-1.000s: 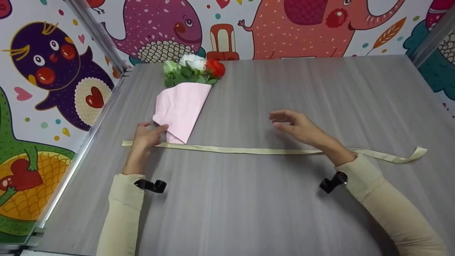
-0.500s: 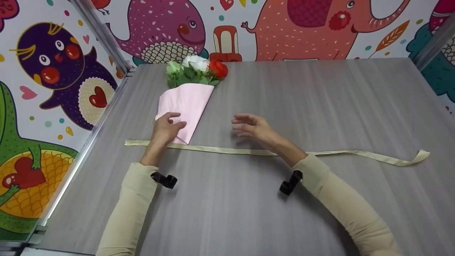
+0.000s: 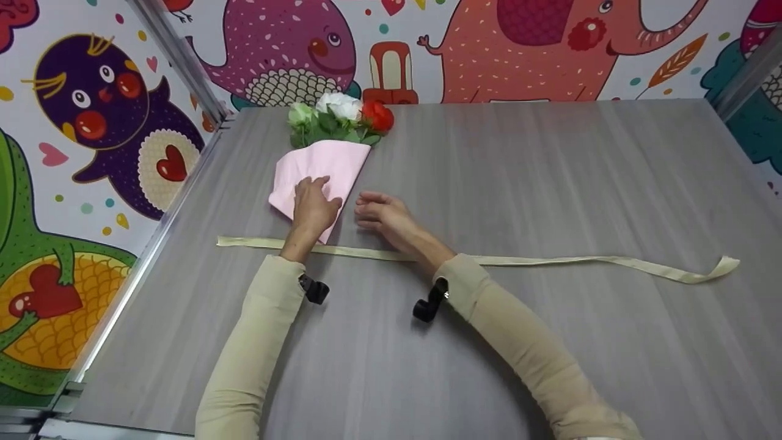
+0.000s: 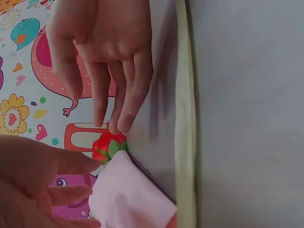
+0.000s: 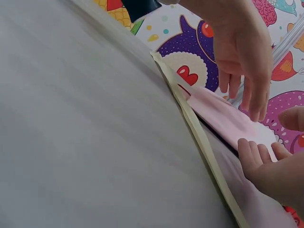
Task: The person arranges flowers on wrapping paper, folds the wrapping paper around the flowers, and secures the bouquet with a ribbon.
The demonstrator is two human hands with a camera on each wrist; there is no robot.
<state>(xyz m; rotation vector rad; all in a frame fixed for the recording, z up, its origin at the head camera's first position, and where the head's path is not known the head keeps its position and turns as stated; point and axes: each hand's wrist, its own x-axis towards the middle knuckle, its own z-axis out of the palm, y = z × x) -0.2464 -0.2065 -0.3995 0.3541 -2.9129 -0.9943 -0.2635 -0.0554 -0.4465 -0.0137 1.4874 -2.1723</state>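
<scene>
The wrap [image 3: 327, 160] lies on the left of the table [image 3: 550, 183], flowers [image 3: 339, 119] at its far end, the wall [image 3: 507, 67] behind them. The ribbon [image 3: 550, 261] lies crosswise by the wrap's near tip. The left hand [image 3: 313, 209] is over the wrap, the right hand [image 3: 394, 221] just right of it.

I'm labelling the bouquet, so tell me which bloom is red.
The rightmost bloom in the head view; the middle bloom is white, the leftmost bloom pale green.
</scene>
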